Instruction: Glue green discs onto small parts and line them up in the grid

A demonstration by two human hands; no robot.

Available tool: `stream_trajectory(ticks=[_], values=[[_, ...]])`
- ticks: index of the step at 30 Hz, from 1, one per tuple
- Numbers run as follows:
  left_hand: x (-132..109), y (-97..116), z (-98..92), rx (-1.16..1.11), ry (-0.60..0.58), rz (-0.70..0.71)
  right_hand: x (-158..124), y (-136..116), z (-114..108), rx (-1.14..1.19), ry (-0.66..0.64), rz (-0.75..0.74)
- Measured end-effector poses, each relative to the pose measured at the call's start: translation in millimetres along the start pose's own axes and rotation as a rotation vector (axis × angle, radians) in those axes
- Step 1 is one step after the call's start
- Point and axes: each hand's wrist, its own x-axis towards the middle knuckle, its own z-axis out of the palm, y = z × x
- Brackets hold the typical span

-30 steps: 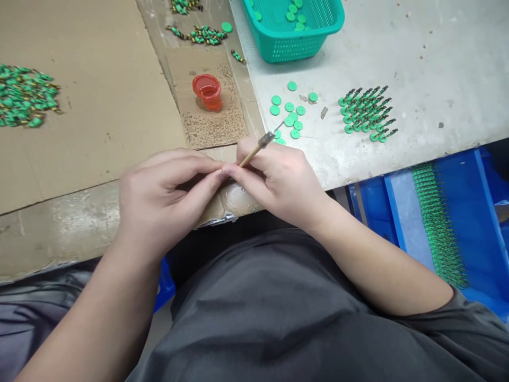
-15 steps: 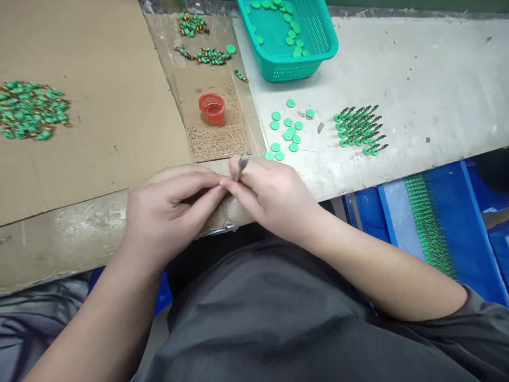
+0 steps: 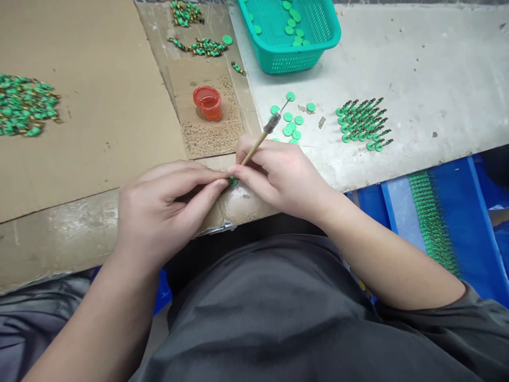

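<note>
1. Head view, the hands: the left hand [image 3: 161,209] and the right hand [image 3: 280,172] met fingertip to fingertip at the near edge of the bench. Between them they pinched a small green part [image 3: 233,181], which only just peeped out where the fingertips touched.

2. Head view, the tool: the right hand's fingers were also closed around a thin wooden brush [image 3: 260,139]. Its metal ferrule and fine tip pointed up and away, toward the loose green discs [image 3: 292,124] on the grey table [image 3: 417,63].

3. What had changed: half a second earlier the brush had been tipped nearly end-on to the camera and the part was hidden inside the fingers. Now the brush lay slanted outward again, much as it had a second before, and a sliver of green showed. I judge the fingers had turned or reseated the part, so the fitting work on it was probably still going on rather than finished.

4. Head view, surroundings: an orange cup [image 3: 207,102] stood on cardboard [image 3: 99,106] beyond the hands. A teal basket [image 3: 318,45] held more discs. Rows of assembled green pieces [image 3: 363,123] lay to the right, well apart from the hands, with a heap of others [image 3: 26,105] far left.
</note>
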Motion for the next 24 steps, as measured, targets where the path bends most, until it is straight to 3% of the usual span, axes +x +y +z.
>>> stream_trajectory(ticks=[3,10,18,21,24], values=[[0.4,0.6,-0.3,0.003,-0.003,0.011,0.9,2.9,1.1,0.012,-0.003,0.02],[-1.0,-1.4,-0.3,0.019,-0.017,0.035,0.9,5.1,1.6,0.107,0.021,-0.087],[1.0,0.2,0.0,0.046,-0.004,0.04,1.0,-9.3,8.2,0.018,-0.019,0.008],[2.1,0.9,0.3,0.027,-0.004,0.021,-2.0,-5.6,10.5,0.06,0.024,-0.013],[3.3,2.6,-0.5,-0.033,-0.01,-0.075,-16.5,-6.3,8.2,0.174,0.159,0.047]])
